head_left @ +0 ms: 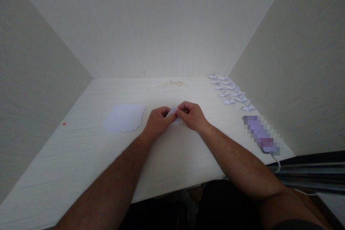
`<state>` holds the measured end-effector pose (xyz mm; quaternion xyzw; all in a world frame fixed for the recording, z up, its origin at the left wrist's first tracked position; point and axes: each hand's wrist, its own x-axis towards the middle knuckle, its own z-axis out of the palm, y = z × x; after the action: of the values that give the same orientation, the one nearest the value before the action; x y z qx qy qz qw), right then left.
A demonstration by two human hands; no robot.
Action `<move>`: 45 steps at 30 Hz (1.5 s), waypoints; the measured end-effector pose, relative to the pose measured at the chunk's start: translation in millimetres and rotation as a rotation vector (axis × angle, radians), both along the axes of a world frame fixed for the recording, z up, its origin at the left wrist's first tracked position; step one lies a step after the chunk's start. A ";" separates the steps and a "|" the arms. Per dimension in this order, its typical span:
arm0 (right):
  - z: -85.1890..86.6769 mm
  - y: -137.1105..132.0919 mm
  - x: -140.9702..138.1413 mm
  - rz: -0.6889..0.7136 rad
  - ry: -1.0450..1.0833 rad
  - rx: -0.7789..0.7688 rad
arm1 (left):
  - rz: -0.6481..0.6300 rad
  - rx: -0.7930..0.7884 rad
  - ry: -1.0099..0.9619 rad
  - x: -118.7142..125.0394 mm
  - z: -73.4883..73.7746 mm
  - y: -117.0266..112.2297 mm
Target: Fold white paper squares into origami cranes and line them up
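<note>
A small folded piece of white paper [172, 111] is pinched between my two hands, just above the middle of the table. My left hand [159, 121] grips its left side with thumb and fingers closed. On the right side, my right hand [192, 115] presses the paper between thumb and forefinger. The fingers cover much of it, so its exact folds cannot be made out. To the left of my left hand lies a loose stack of white paper sheets [125, 116]. Several white origami cranes [229, 101] stand in rows at the back right.
A phone with a blurred-out screen [260, 133] lies on the right, its white cable [278, 165] running over the edge. Walls close in the white table [88, 143] at the back and both sides. A brownish stain [175, 83] marks the back; a small orange spot [64, 124] sits left.
</note>
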<state>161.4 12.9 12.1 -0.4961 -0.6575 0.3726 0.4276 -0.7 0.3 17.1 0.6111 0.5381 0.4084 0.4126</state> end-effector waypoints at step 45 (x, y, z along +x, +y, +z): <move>-25.3 -49.7 -4.6 -0.077 0.208 -0.131 | 0.198 0.154 0.160 20.2 -17.1 -40.0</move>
<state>156.8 -36.7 -13.2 -0.5064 -0.5642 0.4475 0.4743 19.5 -39.7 0.0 0.6156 0.5939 0.4370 0.2779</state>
